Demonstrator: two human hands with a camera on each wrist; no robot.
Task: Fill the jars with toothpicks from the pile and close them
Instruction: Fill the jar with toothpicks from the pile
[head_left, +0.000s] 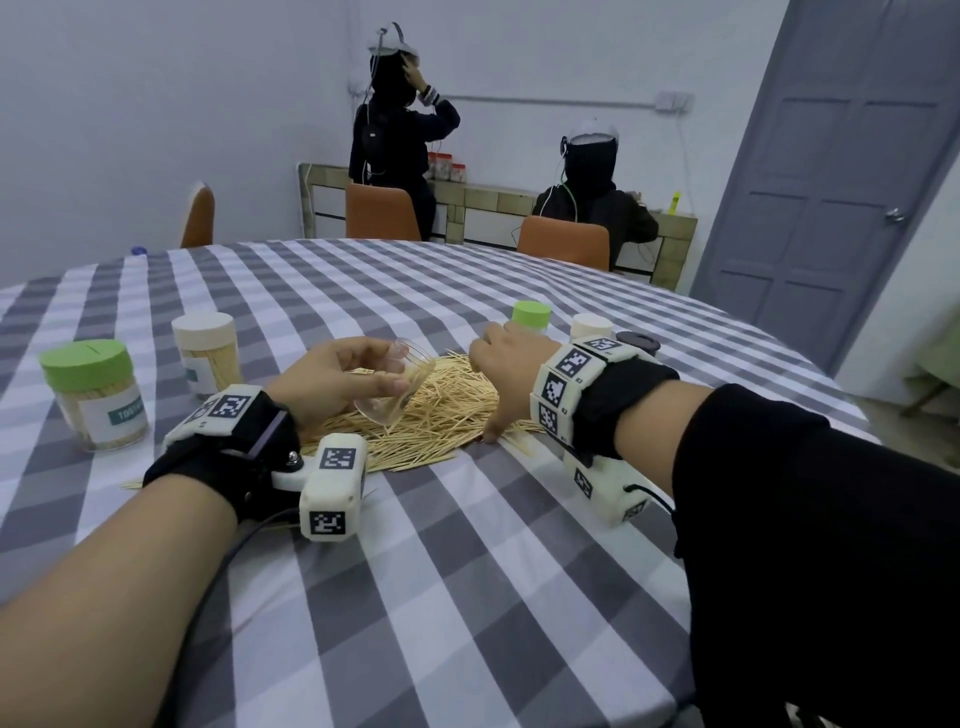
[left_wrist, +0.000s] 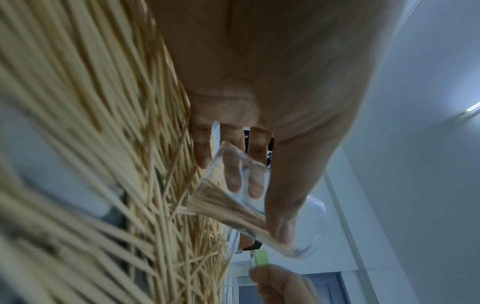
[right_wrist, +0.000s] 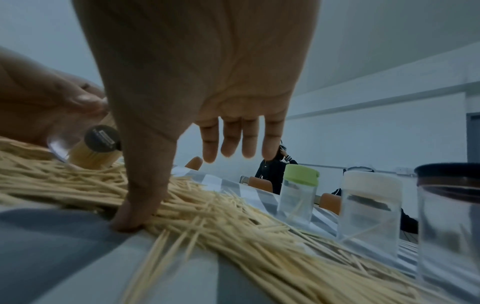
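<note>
Holding a clear jar (head_left: 397, 382) tilted over the pile (head_left: 441, 415), the left hand (head_left: 332, 379) gripped it, approx. half full. Right hand (head_left: 506, 364) was open, thumb pressing toothpicks. Two filled jars (head_left: 96, 400) stood closed at left; three at right (right_wrist: 298, 195) looked nearly empty.

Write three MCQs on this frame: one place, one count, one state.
1. Where is the clear plastic jar in the left hand?
A. Tilted over the pile of wooden toothpicks
B. Upright by the door
C. On a chair

2. How many green-lidded jars are on the checked tablecloth?
A. One
B. Two
C. Four

3. The right hand is:
A. Fisted in the air
B. Open, thumb pressed on the pile
C. Gripping a lid

Key: 1 A, the jar is angled above the toothpicks. 2 B, the full green-lidded jar and the near-empty green-lidded jar. 3 B, the right wrist view shows straight fingers.
</note>
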